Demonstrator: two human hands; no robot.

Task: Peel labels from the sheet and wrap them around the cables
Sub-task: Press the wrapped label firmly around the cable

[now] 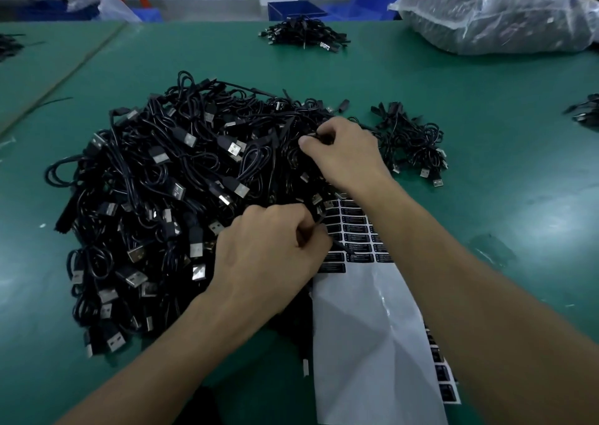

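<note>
A big heap of black USB cables (168, 198) covers the green table's middle. A white label sheet (366, 321) with rows of black labels lies at the heap's near right edge, partly under my arms. My left hand (269, 253) is closed, pinching a thin black cable just above the sheet's labels. Farther back, at the heap's right side, my right hand (343, 155) pinches a black cable between thumb and fingers. Whether both hands hold the same cable is unclear.
A smaller bunch of cables (411, 142) lies right of the heap, another pile (304, 34) sits at the far side. A large clear plastic bag (496, 10) of cables rests far right. Blue bins (291, 10) stand behind the green table (502, 214).
</note>
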